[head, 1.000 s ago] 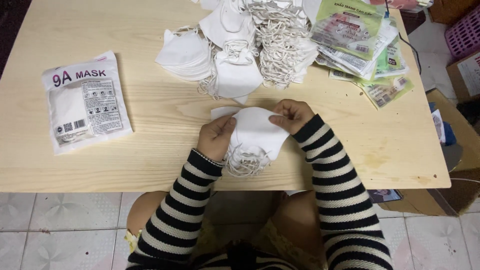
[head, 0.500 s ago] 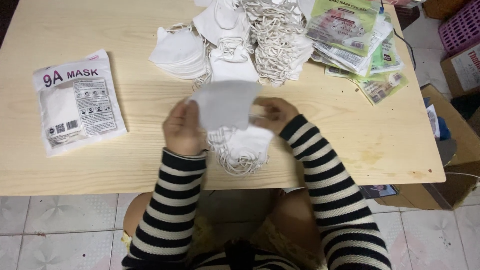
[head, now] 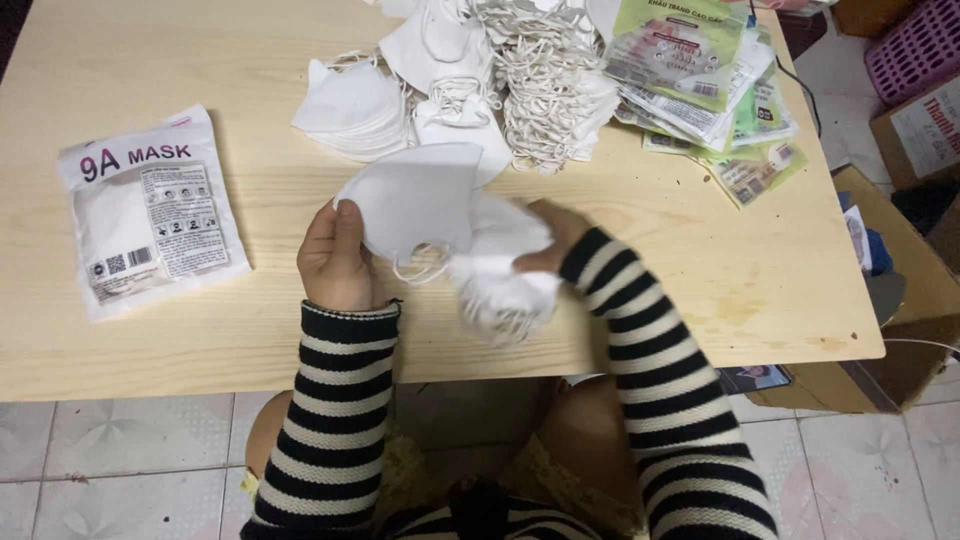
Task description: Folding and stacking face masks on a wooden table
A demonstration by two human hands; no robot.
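My left hand point(head: 338, 258) pinches the left edge of a white folded face mask point(head: 415, 200) and holds it up above the wooden table point(head: 200, 60). My right hand point(head: 550, 232) grips a bunch of several white masks point(head: 500, 285) with dangling ear loops, just right of the lifted mask and partly under it. The fingers of my right hand are mostly hidden by the masks.
A sealed white mask packet point(head: 150, 210) lies at the left. A pile of white masks point(head: 355, 105) and a heap of ear loops point(head: 545, 90) sit at the back middle. Green printed packets point(head: 700, 70) are stacked at the back right. Cardboard boxes point(head: 920, 120) stand beyond the table's right edge.
The hands rose from the table's front edge. One mask was pulled off the bunch and drawn left by my left hand, while my right hand kept the bunch.
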